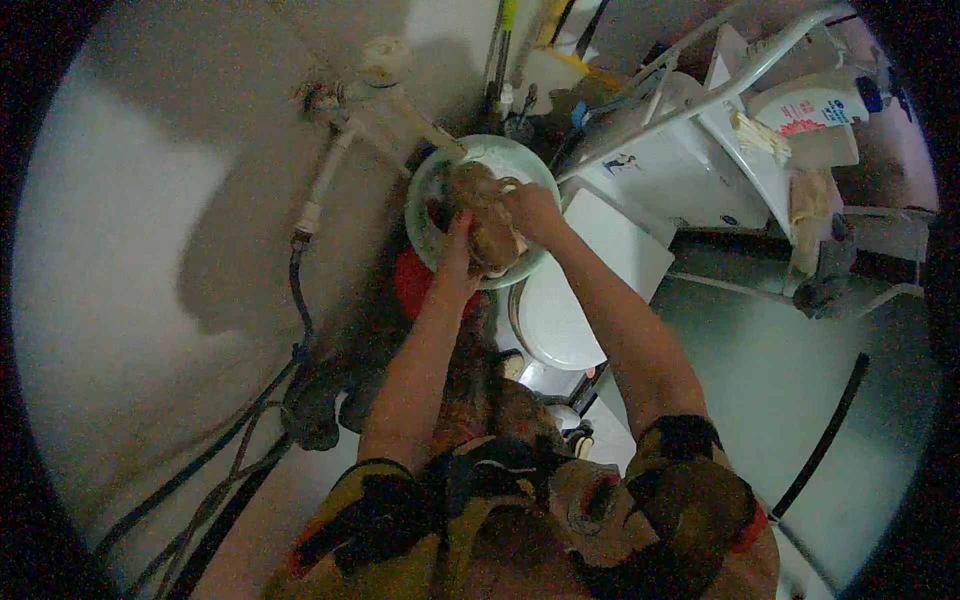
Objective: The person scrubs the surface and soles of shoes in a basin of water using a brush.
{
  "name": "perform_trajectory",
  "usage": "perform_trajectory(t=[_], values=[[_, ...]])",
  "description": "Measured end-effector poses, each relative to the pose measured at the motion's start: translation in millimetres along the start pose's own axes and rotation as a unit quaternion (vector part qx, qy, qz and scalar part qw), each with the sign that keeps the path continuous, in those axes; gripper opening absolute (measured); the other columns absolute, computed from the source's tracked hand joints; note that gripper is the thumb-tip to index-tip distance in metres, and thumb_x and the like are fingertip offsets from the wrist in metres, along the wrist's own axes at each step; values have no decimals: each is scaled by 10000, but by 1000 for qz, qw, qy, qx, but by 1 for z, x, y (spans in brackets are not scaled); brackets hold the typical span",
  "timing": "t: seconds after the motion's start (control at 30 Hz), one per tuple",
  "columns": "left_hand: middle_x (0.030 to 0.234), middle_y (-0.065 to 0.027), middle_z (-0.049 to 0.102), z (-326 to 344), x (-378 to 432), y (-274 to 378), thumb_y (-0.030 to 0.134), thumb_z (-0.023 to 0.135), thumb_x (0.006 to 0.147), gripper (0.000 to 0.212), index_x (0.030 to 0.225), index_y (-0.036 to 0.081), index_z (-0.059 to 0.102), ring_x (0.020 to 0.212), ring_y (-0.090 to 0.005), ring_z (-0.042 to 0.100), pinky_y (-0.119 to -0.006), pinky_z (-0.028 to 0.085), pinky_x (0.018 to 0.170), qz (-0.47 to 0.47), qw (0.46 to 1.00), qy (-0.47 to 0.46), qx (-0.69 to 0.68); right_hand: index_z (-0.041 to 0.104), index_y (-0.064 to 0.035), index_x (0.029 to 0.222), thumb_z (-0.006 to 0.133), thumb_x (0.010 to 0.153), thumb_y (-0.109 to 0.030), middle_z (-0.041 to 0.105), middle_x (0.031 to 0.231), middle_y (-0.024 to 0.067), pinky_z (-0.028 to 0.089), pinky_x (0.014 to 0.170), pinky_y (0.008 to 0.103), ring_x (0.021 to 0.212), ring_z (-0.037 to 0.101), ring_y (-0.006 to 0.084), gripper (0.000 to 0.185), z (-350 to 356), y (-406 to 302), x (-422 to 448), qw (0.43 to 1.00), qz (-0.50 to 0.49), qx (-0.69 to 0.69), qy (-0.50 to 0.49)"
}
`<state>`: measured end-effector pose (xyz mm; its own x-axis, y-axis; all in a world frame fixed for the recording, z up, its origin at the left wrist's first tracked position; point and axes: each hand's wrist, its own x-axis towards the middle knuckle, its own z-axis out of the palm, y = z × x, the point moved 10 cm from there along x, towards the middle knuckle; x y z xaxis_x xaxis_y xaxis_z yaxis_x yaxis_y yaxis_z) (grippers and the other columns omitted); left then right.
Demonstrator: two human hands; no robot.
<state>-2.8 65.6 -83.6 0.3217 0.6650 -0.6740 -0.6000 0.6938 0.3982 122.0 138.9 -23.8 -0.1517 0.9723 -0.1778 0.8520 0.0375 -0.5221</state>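
Observation:
Both my hands are at a brown, lumpy item [491,236] over a pale green round basin [427,251]; the picture is too dim to tell what the item is. My left hand [459,251] grips its near left side, thumb along it. My right hand [531,211] is on its right side, with the fingers bent and partly hidden, so its hold is unclear. Dark and reddish matter lies inside the basin at the left. A pale pipe or spout [431,131] reaches from the wall to the basin's far rim.
A red container [412,281] sits beneath the basin. White lidded furniture [562,315] stands to the right, beside a white rack [750,82] with a shampoo bottle [810,109] and cloths. Wall pipes and dark hoses [300,289] run along the left. Long poles [501,52] lean at the back.

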Motion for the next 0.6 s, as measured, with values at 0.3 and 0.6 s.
perform_trajectory(t=[0.3,0.6], values=[[1347,-85,440,-33,-12,36,503,460,903,549,1353,195,393,1182,-300,473,-521,449,929,-24,982,-48,-182,642,-13,949,569,899,-291,516,593,15,351,446,256,508,446,90,292,-83,-35,-111,885,256,382,-73],[1338,-103,451,33,-30,36,414,426,917,495,1334,149,396,1193,-315,460,-514,425,961,-40,936,-180,-298,547,-21,931,614,861,-228,501,654,4,290,410,213,472,382,76,229,-14,11,-129,745,273,608,-24]])
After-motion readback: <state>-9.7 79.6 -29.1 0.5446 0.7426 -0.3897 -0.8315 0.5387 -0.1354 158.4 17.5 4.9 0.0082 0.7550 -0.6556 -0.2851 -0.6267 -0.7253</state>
